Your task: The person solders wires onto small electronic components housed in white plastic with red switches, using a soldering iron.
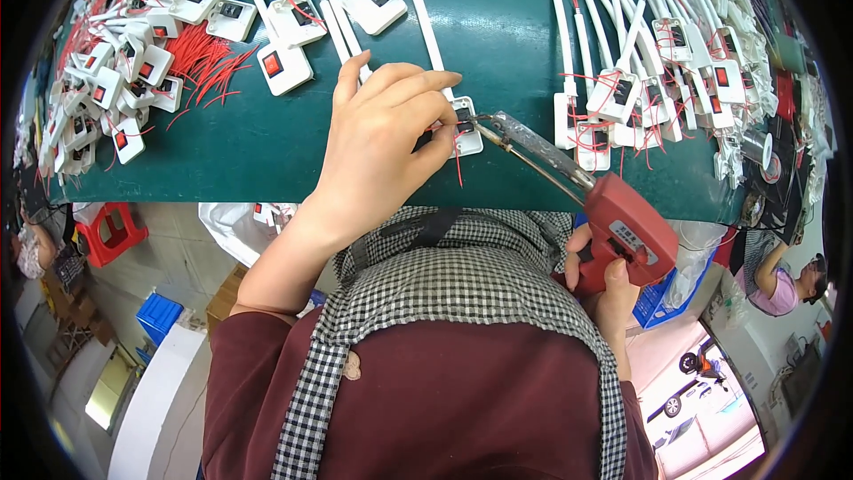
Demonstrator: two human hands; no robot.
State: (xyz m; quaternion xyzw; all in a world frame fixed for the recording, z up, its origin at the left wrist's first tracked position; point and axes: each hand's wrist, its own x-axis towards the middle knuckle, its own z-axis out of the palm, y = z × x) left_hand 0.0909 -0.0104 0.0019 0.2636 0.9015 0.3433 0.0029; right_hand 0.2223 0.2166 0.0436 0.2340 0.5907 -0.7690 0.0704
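Note:
My left hand (378, 129) reaches over a white switch housing (473, 144) with a black part inside, near the table's front edge. Its thumb and forefinger are pinched on a thin red wire (459, 160) at the housing. A white tube (429, 28) runs away from that housing, with red wires at its far end. In my right hand (611, 302) is a red soldering gun (633, 227), gripped by the handle. The gun's metal tip touches or nearly touches the black part; the exact contact is too small to tell.
Piled white switch housings (151, 62) and a bundle of red wires (200, 58) lie at left. More tubed housings (613, 93) cover the right, beside a spool (757, 149). The green table (267, 160) ends just before my apron. Another person (777, 284) is at far right.

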